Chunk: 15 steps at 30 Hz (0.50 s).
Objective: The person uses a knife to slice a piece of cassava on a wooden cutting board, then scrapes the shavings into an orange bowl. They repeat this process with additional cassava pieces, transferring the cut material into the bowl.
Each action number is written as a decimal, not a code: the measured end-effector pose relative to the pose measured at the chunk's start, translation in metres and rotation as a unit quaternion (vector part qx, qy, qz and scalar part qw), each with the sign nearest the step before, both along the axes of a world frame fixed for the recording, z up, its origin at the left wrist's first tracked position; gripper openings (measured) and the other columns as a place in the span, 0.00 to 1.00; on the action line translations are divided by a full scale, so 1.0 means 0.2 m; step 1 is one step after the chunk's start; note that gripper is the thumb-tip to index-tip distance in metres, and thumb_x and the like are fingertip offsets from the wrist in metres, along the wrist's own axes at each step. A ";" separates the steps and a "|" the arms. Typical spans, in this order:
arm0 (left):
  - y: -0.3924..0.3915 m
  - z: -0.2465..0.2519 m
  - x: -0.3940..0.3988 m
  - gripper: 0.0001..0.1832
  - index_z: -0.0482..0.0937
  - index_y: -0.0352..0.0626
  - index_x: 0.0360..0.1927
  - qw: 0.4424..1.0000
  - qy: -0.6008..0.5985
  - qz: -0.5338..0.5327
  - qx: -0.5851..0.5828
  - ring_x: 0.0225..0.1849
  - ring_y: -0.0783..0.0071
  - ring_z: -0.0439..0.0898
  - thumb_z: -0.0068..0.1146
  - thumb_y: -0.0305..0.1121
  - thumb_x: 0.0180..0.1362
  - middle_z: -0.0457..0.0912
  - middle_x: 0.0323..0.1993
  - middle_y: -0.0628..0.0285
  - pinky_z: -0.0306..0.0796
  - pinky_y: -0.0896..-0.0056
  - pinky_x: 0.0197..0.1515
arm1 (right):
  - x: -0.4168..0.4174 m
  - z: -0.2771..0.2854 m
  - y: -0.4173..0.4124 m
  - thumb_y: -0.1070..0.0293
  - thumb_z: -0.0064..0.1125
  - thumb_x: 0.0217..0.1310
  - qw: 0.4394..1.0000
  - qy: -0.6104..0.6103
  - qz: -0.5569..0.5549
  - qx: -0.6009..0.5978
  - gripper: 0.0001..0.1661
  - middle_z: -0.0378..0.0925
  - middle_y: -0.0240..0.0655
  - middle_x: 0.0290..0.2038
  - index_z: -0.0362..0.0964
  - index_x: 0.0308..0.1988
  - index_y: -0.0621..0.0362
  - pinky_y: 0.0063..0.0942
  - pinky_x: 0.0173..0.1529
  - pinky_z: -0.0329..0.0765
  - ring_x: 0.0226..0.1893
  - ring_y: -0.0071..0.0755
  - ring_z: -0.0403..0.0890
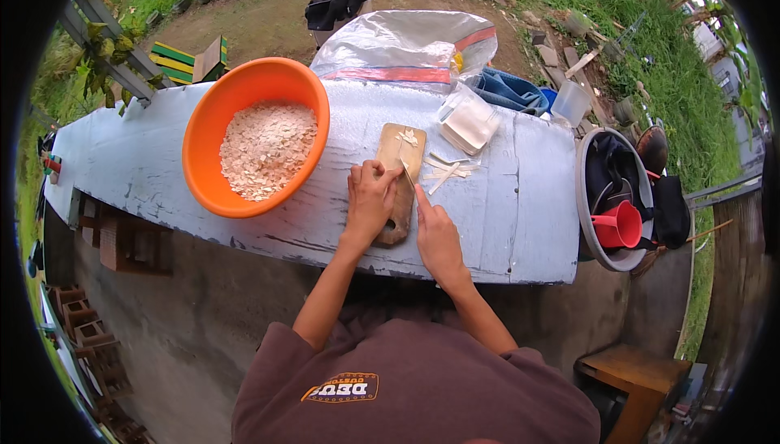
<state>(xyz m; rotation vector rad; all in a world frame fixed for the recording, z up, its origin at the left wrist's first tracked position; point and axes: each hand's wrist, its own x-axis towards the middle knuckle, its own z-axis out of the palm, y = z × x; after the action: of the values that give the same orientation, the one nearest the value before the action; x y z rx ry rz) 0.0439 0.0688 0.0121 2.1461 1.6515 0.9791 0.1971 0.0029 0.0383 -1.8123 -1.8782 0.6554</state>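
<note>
A wooden cutting board [399, 139] lies lengthwise before me on the table. My left hand [370, 195] rests on its left side, fingers bent; whatever may be under the fingertips is too small to make out. My right hand [437, 232] grips a small knife [409, 174], its blade slanting over the board towards my left fingertips. Small cut pale pieces [408, 137] sit at the board's far end. Several pale flat strips [448, 171] lie loose to the right of the board. Further left, an orange plastic basin [198, 139] holds a heap of small pale flakes [268, 148].
Behind the strips stands a clear plastic pack [468, 120] of pale slabs. A silvery sack [390, 42] and blue cloth [509, 89] lie along the far edge of the pale-topped table [304, 231]. At the right end, a grey tub [586, 212] holds a red plastic dipper [620, 226].
</note>
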 end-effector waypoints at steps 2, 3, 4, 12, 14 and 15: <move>-0.01 -0.01 0.00 0.16 0.87 0.54 0.54 1.000 0.009 -0.001 0.005 0.53 0.57 0.69 0.60 0.29 0.64 0.73 0.50 0.58 0.65 0.55 0.60 | 0.00 0.00 -0.01 0.76 0.47 0.70 1.000 -0.015 0.007 -0.001 0.37 0.75 0.52 0.36 0.59 0.76 0.48 0.56 0.41 0.79 0.34 0.66 0.82; -0.02 -0.01 0.00 0.16 0.87 0.54 0.54 1.000 0.013 -0.002 0.010 0.53 0.57 0.69 0.60 0.29 0.63 0.73 0.51 0.58 0.65 0.56 0.60 | 0.00 0.00 0.00 0.76 0.47 0.70 1.000 -0.012 0.009 0.005 0.38 0.75 0.52 0.35 0.59 0.76 0.48 0.55 0.41 0.79 0.33 0.66 0.82; -0.02 -0.01 -0.01 0.17 0.87 0.54 0.55 1.000 0.017 -0.003 0.016 0.53 0.57 0.69 0.60 0.29 0.63 0.72 0.52 0.58 0.65 0.56 0.60 | 0.00 -0.02 0.02 0.76 0.47 0.69 1.000 -0.010 0.011 0.011 0.38 0.75 0.52 0.35 0.59 0.76 0.47 0.55 0.40 0.80 0.33 0.66 0.82; -0.01 -0.02 -0.03 0.16 0.87 0.55 0.54 1.000 -0.001 -0.005 0.002 0.54 0.57 0.69 0.61 0.29 0.63 0.72 0.52 0.58 0.64 0.55 0.60 | -0.04 -0.06 0.16 0.77 0.47 0.70 0.999 0.006 0.012 0.041 0.38 0.75 0.54 0.33 0.58 0.77 0.46 0.55 0.40 0.78 0.32 0.65 0.81; -0.02 -0.02 -0.04 0.16 0.87 0.56 0.53 1.000 0.000 -0.002 0.002 0.54 0.57 0.69 0.61 0.30 0.63 0.72 0.52 0.59 0.64 0.55 0.60 | -0.05 0.02 0.09 0.75 0.48 0.73 0.999 0.035 0.005 0.031 0.35 0.75 0.54 0.32 0.60 0.76 0.47 0.54 0.40 0.76 0.32 0.63 0.80; -0.02 -0.02 -0.04 0.16 0.87 0.56 0.53 1.000 0.003 0.000 0.005 0.54 0.58 0.69 0.61 0.30 0.63 0.72 0.52 0.59 0.64 0.56 0.60 | -0.04 0.03 0.06 0.75 0.48 0.73 0.999 0.024 0.006 0.022 0.35 0.75 0.54 0.32 0.60 0.76 0.47 0.54 0.40 0.76 0.32 0.63 0.80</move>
<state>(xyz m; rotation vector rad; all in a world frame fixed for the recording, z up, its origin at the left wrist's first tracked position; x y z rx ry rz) 0.0360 0.0657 0.0071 2.1588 1.6524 0.9831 0.1884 0.0146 0.0438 -1.7446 -1.8592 0.6499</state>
